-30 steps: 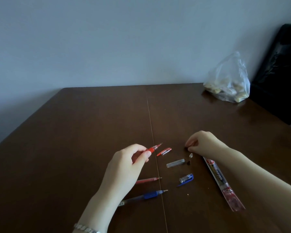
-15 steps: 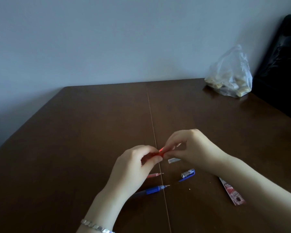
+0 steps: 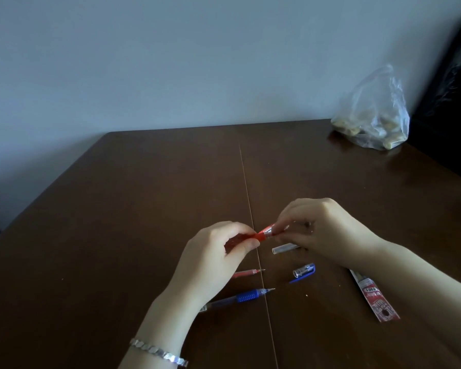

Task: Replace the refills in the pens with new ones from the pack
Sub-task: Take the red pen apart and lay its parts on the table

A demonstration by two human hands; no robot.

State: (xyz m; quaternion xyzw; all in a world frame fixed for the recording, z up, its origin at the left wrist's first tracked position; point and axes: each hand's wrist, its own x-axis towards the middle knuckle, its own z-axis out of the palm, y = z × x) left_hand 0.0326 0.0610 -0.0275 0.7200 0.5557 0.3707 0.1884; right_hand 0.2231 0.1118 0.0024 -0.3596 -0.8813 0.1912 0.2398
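- Head view, centre: the left hand (image 3: 216,258) grips the red pen (image 3: 263,234) by its barrel, fingers (image 3: 250,243) curled round it, just above the table (image 3: 144,209).
- The right hand (image 3: 328,230) meets it from the other side, its fingers (image 3: 280,229) pinched together on the pen's silver-collared tip end. The tip itself is hidden under them.
- The pen lies nearly level between the two hands, over the table's middle seam (image 3: 246,187).
- A clear tube (image 3: 284,248) lies on the table just beneath the right hand, partly covered by it.
- Nearer the viewer lie a blue cap (image 3: 304,271) with its clip, a loose red refill (image 3: 248,273) partly under the left hand, and a blue pen (image 3: 246,296) with a ribbed grip, tip to the right.
- The refill pack (image 3: 375,300), red-printed, lies flat at the right, its far end hidden by the right forearm.
- A bracelet (image 3: 157,352) circles the left wrist.
- Far right corner: a clear plastic bag (image 3: 375,118) holding pale lumps, well apart from the pens.
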